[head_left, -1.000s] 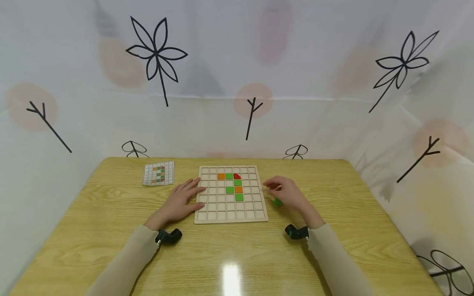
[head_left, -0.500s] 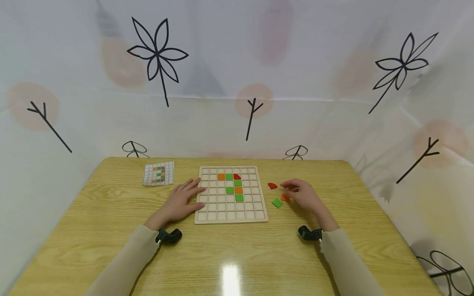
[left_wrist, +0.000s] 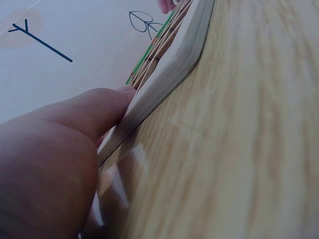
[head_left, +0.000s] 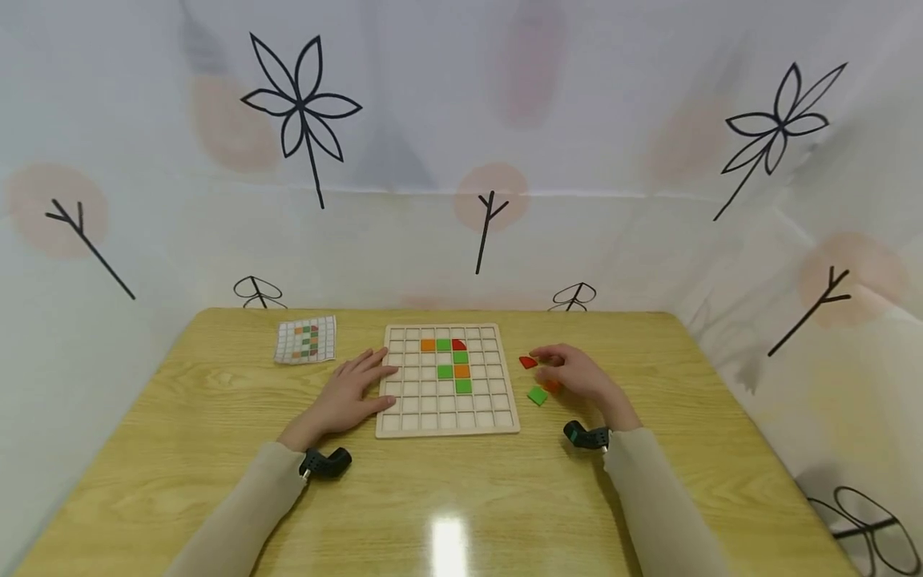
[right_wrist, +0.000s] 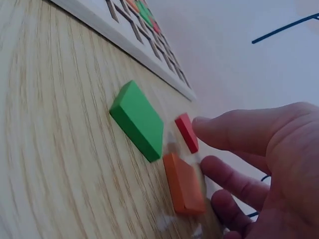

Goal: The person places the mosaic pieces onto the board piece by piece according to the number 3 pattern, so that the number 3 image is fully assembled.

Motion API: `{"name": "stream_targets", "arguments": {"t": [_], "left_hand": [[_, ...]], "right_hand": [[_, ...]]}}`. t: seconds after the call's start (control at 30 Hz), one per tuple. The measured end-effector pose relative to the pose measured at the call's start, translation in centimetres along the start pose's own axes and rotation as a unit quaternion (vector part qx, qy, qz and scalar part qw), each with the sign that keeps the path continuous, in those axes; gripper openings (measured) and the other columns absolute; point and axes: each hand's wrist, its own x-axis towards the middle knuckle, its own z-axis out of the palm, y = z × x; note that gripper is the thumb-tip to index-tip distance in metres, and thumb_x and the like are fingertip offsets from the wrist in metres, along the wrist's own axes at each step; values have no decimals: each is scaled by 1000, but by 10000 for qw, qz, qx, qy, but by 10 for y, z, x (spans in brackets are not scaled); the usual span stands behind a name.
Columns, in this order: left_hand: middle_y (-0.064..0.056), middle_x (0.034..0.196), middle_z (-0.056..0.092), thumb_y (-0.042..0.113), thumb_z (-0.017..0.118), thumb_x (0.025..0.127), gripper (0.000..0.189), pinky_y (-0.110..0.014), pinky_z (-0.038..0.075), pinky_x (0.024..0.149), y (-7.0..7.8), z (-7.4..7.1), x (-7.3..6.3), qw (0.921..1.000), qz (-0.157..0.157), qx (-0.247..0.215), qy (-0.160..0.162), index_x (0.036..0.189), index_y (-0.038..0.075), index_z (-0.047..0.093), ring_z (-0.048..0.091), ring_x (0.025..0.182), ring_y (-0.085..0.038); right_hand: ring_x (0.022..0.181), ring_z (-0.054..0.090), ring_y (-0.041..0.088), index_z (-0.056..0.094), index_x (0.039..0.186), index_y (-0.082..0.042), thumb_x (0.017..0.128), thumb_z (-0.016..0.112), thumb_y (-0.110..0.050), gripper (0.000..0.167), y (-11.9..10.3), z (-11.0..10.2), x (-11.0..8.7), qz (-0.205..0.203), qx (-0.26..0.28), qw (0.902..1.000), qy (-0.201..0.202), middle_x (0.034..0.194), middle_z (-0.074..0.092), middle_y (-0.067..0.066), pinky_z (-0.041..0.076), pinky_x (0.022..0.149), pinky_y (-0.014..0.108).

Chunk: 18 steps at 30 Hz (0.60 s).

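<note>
A wooden grid board point(head_left: 418, 405) lies on the table with orange, green and red pieces set in some of its cells. My left hand point(head_left: 348, 398) rests on its left edge, fingers spread; the left wrist view shows the thumb point(left_wrist: 107, 107) touching the rim. Right of the board, my right hand point(head_left: 579, 378) hovers over loose pieces with its fingers apart and nothing seen between them. Nearest the fingertips is a red quarter-round piece point(head_left: 528, 362). An orange piece point(right_wrist: 183, 185) lies partly under the hand in the head view. A green square tile point(right_wrist: 139, 119) lies closer to me.
A printed pattern card point(head_left: 306, 340) with coloured cells lies at the back left of the wooden table point(head_left: 404, 497). Behind the table hangs a white cloth point(head_left: 404, 240) with plant drawings. Each wrist carries a small black camera device.
My right hand first moved right, away from the board, uncovering the red and orange pieces. Then it came back left toward the red piece. My left hand stays on the board.
</note>
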Motion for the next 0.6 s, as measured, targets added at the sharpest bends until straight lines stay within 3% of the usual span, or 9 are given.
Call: {"name": "stream_targets", "arguments": {"t": [0.3,0.6], "left_hand": [[-10,163,25,47,60,98,58,-67,12,113,-2,0,-1,10000,-43,67,-25,146,15,53,15,150,-35],[-9,163,24,47,61,97,58,-66,12,113,-1,1,0,10000,-73,-2,-21,146,16,53,15,150,-35]], "right_hand": [[109,54,36,67,128,-7,96,68,-24,36,-7,16,11,84,-548,9975,429,125,59,22,47,85,44],[106,52,39,70,119,-5,95,70,-19,28,-11,21,10,189,-718,9941,796,115,63,20,39,87,52]]}}
